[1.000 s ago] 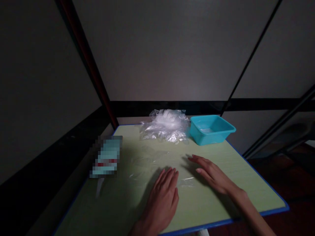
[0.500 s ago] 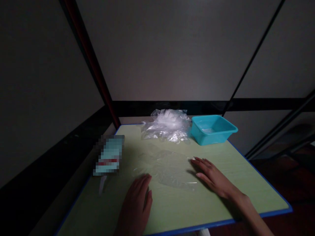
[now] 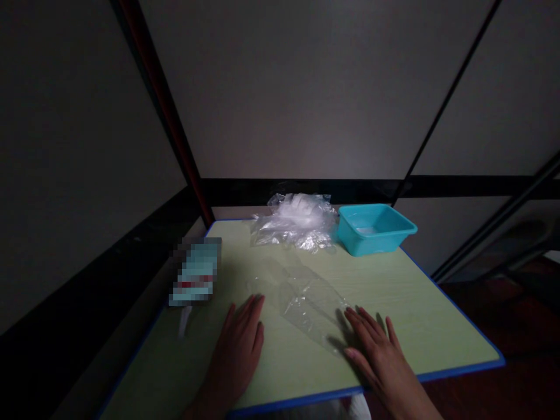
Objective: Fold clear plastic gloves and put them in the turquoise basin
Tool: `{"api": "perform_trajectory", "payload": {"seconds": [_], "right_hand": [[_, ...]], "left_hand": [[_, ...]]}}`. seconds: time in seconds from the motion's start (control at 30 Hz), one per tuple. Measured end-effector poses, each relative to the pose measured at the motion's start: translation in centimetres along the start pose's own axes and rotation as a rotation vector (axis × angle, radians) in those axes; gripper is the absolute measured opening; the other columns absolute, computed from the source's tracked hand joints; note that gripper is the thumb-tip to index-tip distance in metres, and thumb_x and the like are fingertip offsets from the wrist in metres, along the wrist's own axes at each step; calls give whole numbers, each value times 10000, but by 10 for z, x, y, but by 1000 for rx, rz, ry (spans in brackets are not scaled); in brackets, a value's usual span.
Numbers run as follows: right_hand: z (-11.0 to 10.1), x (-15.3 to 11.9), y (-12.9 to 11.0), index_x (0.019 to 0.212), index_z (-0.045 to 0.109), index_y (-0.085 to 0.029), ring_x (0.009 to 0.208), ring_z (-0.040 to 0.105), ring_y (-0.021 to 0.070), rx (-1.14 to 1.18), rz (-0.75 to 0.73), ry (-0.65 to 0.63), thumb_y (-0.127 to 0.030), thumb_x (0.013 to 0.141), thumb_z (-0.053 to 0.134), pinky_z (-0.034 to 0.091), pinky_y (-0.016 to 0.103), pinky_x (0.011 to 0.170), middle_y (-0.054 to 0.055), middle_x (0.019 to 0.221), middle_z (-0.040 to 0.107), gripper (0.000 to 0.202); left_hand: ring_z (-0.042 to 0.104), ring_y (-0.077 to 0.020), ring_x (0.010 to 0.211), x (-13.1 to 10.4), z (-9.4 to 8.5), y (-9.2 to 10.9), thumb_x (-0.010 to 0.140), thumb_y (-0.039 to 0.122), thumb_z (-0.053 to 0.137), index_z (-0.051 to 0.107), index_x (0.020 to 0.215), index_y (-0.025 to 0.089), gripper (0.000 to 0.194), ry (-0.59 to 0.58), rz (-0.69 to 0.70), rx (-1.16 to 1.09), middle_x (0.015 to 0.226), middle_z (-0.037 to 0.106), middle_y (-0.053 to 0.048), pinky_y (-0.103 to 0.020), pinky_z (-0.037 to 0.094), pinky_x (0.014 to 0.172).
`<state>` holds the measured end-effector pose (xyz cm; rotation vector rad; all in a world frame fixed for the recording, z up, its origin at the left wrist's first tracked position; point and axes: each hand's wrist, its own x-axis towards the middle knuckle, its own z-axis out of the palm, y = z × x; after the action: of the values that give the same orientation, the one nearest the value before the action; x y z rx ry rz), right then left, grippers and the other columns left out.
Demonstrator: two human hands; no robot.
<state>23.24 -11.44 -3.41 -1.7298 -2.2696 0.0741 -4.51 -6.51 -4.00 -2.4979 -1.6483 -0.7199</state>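
A thin, see-through piece of plastic film (image 3: 306,303) lies on the table in front of me; whether it is a bag or a glove I cannot tell. My right hand (image 3: 378,350) is open, fingers spread, its fingertips at the film's right end. To the left of the film, my left hand (image 3: 240,347) rests open and palm down, with nothing in it. Farther back sits a crumpled heap of clear and whitish plastic (image 3: 300,221), out of reach of both hands.
A turquoise plastic basin (image 3: 374,230) stands at the back right of the pale green, blue-edged table (image 3: 437,326). At the left edge is a blurred-out pale green and red item (image 3: 196,274), with a small whitish strip (image 3: 184,321) below it. Walls border the back and left.
My right hand has come nearer to me and spread its fingers. The film's right end has shifted toward me, so it lies more diagonally. My left hand has moved slightly left.
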Motion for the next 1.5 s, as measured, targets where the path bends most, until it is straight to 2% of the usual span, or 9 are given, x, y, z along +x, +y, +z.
{"api": "perform_trajectory", "payload": {"seconds": [0.27,0.37,0.53,0.7,0.87,1.07,1.23,1.37,1.5], "right_hand": [[-3,9,19,1321,293,-214,1244,290,270,35,20,2,-448,869,354,179,592,987,78,1300,431,513],[-3,9,19,1329,274,-222,1246,285,268,70,16,10,-427,873,359,160,584,995,88,1302,426,507],[-7,6,19,1326,278,-228,1256,262,269,110,35,10,-408,878,355,157,588,995,88,1315,408,489],[-9,1,23,1325,278,-242,1254,271,262,111,32,61,-382,873,377,173,571,1002,75,1313,413,484],[-9,-2,25,1318,275,-247,1262,255,255,122,47,50,-381,875,377,151,573,1009,68,1323,399,474],[-9,0,27,1319,284,-240,1247,284,273,132,41,74,-380,872,378,185,582,993,80,1314,410,478],[-9,-2,31,1318,293,-249,1236,303,279,130,30,95,-375,865,393,206,585,985,75,1312,413,481],[-11,-4,28,1327,281,-248,1243,292,271,145,15,77,-362,867,397,218,573,993,66,1323,399,488],[-15,-2,15,1329,284,-248,1249,281,255,164,-39,28,-350,866,410,230,550,1003,57,1327,394,491]], "left_hand": [[442,-237,1154,21,-7,3,817,113,310,425,1209,98,409,-48,-24,40,1201,527,-142,-514,286,983],[416,-200,1178,15,-13,32,813,103,334,367,1259,157,450,-61,92,-55,1234,507,-90,-473,274,1015],[361,-172,1216,9,-15,90,811,118,393,262,1312,190,523,-242,312,-214,1285,459,-43,-436,270,1036],[344,-169,1227,14,-9,112,861,229,371,275,1308,171,461,-332,415,-260,1280,465,-53,-422,239,1050],[279,-169,1262,12,-10,104,880,286,350,261,1316,170,460,-411,422,-264,1340,389,-54,-438,210,1051],[328,-139,1236,11,-32,81,836,182,435,252,1320,205,518,-487,496,-298,1325,412,-29,-409,221,1050],[410,-147,1184,1,-46,57,800,148,483,300,1300,297,553,-437,465,-361,1277,470,29,-409,267,1035],[384,-205,1202,-15,-47,35,761,150,523,330,1291,330,592,-357,354,-327,1249,496,31,-389,416,937],[417,-221,1178,-25,-46,20,745,163,529,334,1291,344,608,-280,291,-322,1219,526,25,-368,452,901]]}}
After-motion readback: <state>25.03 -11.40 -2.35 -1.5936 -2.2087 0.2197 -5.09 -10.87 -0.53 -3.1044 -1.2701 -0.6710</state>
